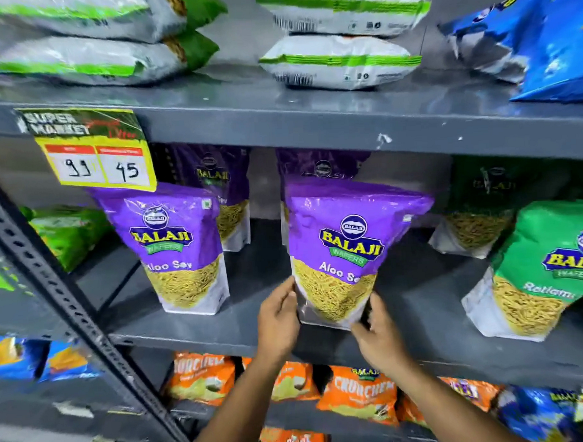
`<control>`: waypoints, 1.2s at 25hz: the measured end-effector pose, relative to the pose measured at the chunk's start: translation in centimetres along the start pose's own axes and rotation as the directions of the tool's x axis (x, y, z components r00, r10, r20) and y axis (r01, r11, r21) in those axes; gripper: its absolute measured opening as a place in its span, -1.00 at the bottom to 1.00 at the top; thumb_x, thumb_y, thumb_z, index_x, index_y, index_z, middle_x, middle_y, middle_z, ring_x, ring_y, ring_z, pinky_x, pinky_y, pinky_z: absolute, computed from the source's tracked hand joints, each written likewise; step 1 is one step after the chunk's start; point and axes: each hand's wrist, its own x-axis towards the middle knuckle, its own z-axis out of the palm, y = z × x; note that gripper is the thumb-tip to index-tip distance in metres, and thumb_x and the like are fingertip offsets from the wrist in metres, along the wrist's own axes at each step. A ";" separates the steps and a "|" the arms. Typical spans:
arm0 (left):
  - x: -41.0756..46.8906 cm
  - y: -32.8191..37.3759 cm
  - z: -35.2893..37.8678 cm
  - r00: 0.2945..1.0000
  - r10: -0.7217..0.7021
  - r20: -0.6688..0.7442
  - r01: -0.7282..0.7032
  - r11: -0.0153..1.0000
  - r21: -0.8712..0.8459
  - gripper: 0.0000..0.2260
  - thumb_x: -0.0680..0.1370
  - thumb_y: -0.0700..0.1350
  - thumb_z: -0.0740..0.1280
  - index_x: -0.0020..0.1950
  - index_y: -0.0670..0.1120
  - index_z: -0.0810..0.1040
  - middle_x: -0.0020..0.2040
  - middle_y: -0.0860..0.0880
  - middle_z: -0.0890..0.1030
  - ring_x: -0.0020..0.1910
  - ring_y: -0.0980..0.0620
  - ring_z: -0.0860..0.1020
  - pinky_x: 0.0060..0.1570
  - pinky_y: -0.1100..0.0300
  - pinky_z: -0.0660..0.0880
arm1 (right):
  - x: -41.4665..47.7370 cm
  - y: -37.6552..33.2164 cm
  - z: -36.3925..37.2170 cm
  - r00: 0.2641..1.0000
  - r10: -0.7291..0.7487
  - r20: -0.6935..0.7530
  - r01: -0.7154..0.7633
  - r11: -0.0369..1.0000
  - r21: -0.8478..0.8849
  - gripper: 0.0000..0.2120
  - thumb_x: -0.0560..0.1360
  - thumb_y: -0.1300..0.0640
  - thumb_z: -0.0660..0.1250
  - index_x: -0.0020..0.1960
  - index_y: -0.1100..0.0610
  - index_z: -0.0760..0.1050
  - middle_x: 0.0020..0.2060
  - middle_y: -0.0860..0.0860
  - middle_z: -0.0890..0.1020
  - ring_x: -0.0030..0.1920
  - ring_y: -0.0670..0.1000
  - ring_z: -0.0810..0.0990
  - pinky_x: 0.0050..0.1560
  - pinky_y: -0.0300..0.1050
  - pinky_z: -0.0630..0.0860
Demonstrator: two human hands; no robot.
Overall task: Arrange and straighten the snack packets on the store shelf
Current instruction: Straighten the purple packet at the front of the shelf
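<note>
- A purple Aloo Sev packet (346, 248) stands near the front edge of the grey middle shelf (254, 326), leaning a little to the right at its top.
- The left hand (279, 316) grips the packet's lower left corner, thumb on the front face and fingers curled behind the edge.
- The right hand (378, 337) pinches the packet's lower right corner, fingertips touching its clear bottom seam.
- Both hands sit below and to either side of the packet's base; the packet rises above them.
- To the left of this packet, well apart, stands a second purple packet (177, 249), untouched, under a yellow price tag (96, 152).
- Behind the held packet, another purple packet (321, 166) shows at the back.
- To the right of it stands a green packet (539, 270), near but not touching.
- Below it, orange packets (357, 391) fill the lower shelf.
</note>
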 end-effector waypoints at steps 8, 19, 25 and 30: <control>0.9 -2.1 -4.3 0.996 0.059 0.070 -0.060 0.998 0.005 -0.72 0.57 -0.16 0.20 0.17 0.10 0.58 0.13 0.17 0.67 0.20 0.13 0.57 0.19 0.31 0.47 | -0.1 -1.3 1.7 1.000 0.007 -0.005 -0.008 0.990 -0.140 -0.42 0.45 0.21 0.29 0.43 -0.01 0.27 0.29 0.01 0.57 0.25 0.08 0.54 0.16 0.00 0.50; -0.1 -1.7 -4.3 0.999 0.036 -0.025 -0.036 0.999 -0.027 -0.69 0.59 -0.22 0.21 0.22 0.12 0.54 0.17 0.20 0.64 0.22 0.18 0.56 0.10 0.38 0.52 | 0.6 -1.9 2.0 0.993 0.066 0.099 -0.046 0.981 -0.191 -0.48 0.49 0.14 0.28 0.41 -0.05 0.25 0.25 -0.01 0.59 0.18 0.09 0.59 0.10 0.04 0.57; -0.3 -1.5 -4.1 0.998 0.038 -0.048 -0.038 0.999 -0.001 -0.70 0.59 -0.22 0.22 0.27 0.03 0.52 0.21 0.13 0.62 0.23 0.17 0.55 0.11 0.38 0.52 | 0.6 -1.7 2.0 0.992 0.076 0.096 -0.056 0.979 -0.197 -0.45 0.49 0.13 0.29 0.43 -0.07 0.23 0.29 -0.01 0.57 0.22 0.08 0.58 0.13 0.02 0.57; -0.3 -1.6 -3.9 0.997 0.053 -0.052 -0.052 0.998 0.023 -0.69 0.59 -0.25 0.21 0.25 0.08 0.51 0.21 0.07 0.61 0.23 0.19 0.55 0.18 0.32 0.52 | 0.2 -1.6 1.4 0.991 0.034 0.127 -0.020 0.994 -0.111 -0.34 0.50 0.14 0.31 0.51 -0.10 0.10 0.41 -0.04 0.45 0.34 0.02 0.48 0.25 0.00 0.50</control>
